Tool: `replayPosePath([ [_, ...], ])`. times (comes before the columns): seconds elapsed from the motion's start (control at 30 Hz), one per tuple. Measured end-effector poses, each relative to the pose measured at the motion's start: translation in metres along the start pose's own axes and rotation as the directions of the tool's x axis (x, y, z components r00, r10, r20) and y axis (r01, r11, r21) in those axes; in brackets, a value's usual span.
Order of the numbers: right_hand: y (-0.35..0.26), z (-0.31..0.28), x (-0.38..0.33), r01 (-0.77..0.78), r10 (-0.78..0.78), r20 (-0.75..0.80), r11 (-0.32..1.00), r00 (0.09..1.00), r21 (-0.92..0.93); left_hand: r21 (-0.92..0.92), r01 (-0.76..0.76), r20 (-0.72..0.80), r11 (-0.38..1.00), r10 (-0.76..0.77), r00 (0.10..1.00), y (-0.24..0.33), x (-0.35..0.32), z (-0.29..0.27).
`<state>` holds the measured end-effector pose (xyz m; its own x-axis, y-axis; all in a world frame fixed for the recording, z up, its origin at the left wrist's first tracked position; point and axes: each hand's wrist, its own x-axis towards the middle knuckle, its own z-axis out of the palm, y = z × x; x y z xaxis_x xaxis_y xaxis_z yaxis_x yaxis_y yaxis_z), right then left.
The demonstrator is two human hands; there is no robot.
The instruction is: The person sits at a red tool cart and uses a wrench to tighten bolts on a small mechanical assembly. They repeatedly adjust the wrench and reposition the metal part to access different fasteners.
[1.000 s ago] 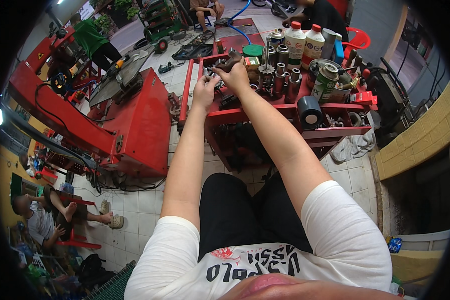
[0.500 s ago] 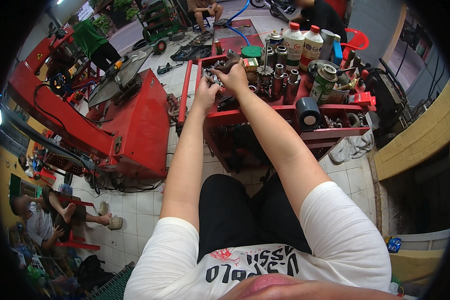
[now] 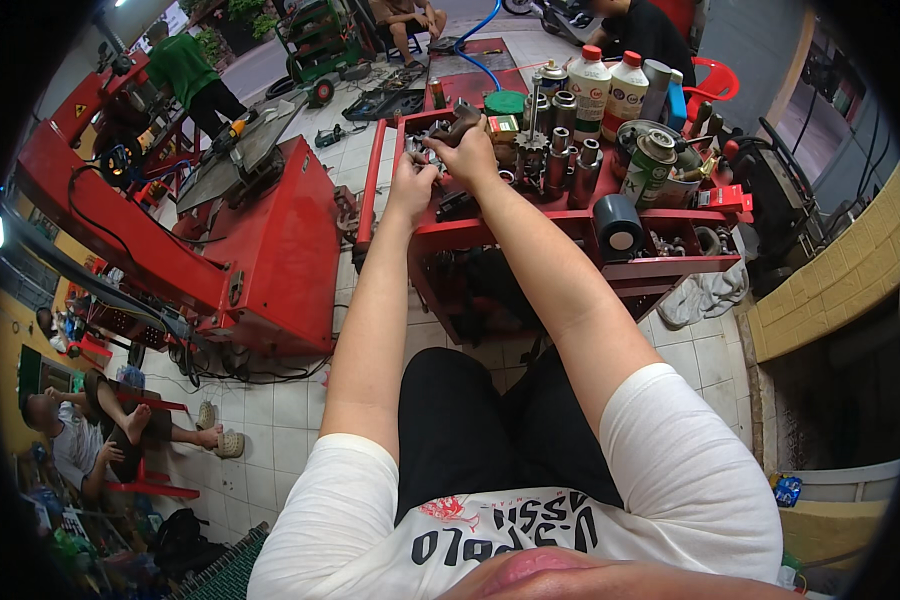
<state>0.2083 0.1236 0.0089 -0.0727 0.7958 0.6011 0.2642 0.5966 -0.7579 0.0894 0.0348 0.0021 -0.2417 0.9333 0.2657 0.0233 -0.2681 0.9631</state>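
Over the left part of a red tool cart (image 3: pixel 530 230), both my arms are stretched forward. My right hand (image 3: pixel 472 160) is closed around a dark brown, curved metal part (image 3: pixel 460 124), whose bent end rises past the fingers. Just to its left, my left hand (image 3: pixel 412 188) has its fingers pinched together among small metal pieces; what they hold is too small to make out. Long impact sockets (image 3: pixel 583 172) stand upright right of my right hand, around a toothed metal gear on a shaft (image 3: pixel 528 150). A green-lidded tub (image 3: pixel 504 103) sits behind.
White bottles with red caps (image 3: pixel 587 90), a spray can (image 3: pixel 650 165) and a dark cylinder (image 3: pixel 618 226) crowd the cart's right side. A red machine (image 3: pixel 280 250) stands left. A blue hose (image 3: pixel 475 60) hangs beyond the cart. Other people sit or stand farther off.
My hands stay almost in place, with only a slight shift of the left fingers. The person seated at lower left has moved a hand a little.
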Motion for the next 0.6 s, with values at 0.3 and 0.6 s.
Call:
replayPosePath([
  [0.3,0.0053,0.0017,0.0013,0.017,-0.017,0.002,1.0,1.0,-0.009,0.006,0.025,-0.032,1.0,-0.025,0.999,0.0053,-0.0022,0.0031],
  [0.6,0.0006,-0.0006,0.0003,-0.008,0.008,0.001,1.0,1.0,0.011,-0.004,0.027,-0.04,1.0,-0.028,0.999,-0.0007,0.0025,-0.0013],
])
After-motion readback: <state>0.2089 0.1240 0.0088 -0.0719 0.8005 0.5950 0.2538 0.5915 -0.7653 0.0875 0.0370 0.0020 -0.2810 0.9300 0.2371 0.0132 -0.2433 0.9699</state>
